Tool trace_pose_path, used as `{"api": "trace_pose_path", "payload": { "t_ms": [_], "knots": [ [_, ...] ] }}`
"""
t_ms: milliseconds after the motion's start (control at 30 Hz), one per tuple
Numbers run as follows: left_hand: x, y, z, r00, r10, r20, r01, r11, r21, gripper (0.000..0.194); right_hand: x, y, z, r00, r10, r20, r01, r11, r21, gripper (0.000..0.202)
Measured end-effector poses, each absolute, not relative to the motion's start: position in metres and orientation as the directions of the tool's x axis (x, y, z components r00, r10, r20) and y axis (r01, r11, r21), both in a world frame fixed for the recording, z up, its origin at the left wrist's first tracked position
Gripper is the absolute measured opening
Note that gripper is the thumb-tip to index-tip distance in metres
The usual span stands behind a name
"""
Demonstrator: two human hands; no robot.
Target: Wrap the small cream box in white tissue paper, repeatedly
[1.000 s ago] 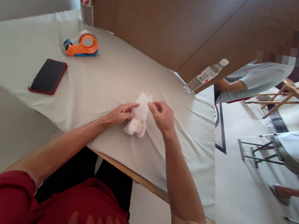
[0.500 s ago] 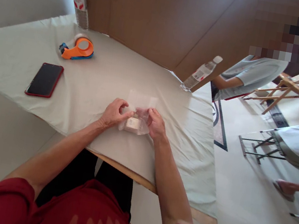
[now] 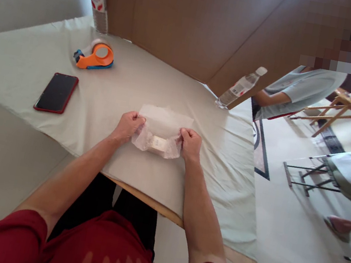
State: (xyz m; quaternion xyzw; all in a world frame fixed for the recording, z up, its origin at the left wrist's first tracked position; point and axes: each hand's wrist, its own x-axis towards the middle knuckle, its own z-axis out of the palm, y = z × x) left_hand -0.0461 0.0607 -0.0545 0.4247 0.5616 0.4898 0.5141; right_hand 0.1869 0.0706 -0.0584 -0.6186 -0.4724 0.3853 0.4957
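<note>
A sheet of translucent bubble wrap is spread on the table near its front edge. On the near part of the sheet lies a small pale box, with faint marks on its top and the wrap bunched up at both of its sides. My left hand pinches the left side of the wrap between thumb and fingers. The right side is pinched the same way by my right hand. Neither hand touches the box as far as I can see.
Left of my hands lie a phone and an orange tape dispenser. Water bottles stand against a tall cardboard panel at the back. Beyond the right edge, a person in a light shirt sits.
Both hands have moved apart, pulling the wrap wider and flatter. My left hand, formerly over the box with curved fingers, now pinches the wrap's left side.
</note>
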Motion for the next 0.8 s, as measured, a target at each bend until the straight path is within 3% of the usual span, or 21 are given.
{"api": "trace_pose_path", "payload": {
  "t_ms": [133,267,467,600,700,800],
  "knots": [
    [-0.05,0.059,-0.05,-0.124,0.985,-0.118,0.051,0.125,0.991,0.028,0.189,0.074,-0.063,0.296,0.955,-0.01,0.223,-0.08,-0.972,0.024],
    [-0.056,0.056,-0.051,-0.082,0.995,-0.064,0.255,0.083,0.964,0.049,0.191,0.075,-0.069,0.323,0.946,-0.012,0.228,-0.09,-0.969,0.024],
    [-0.055,0.057,-0.061,-0.114,0.989,0.092,0.39,-0.041,0.92,0.052,0.202,0.071,-0.067,0.347,0.938,0.02,0.31,-0.094,-0.946,0.025],
    [-0.055,0.061,-0.065,-0.114,0.991,0.067,0.368,-0.021,0.929,0.048,0.204,0.06,-0.05,0.377,0.892,0.248,0.542,0.004,-0.84,0.046],
    [-0.055,0.062,-0.066,-0.127,0.99,0.065,0.363,-0.015,0.932,0.043,0.195,0.048,-0.035,0.188,0.891,0.413,0.663,0.194,-0.723,0.048],
    [-0.055,0.062,-0.066,-0.124,0.991,0.05,0.366,-0.002,0.931,0.04,0.184,0.039,-0.026,-0.123,0.957,0.262,0.611,0.281,-0.74,0.038]
  ]
}}
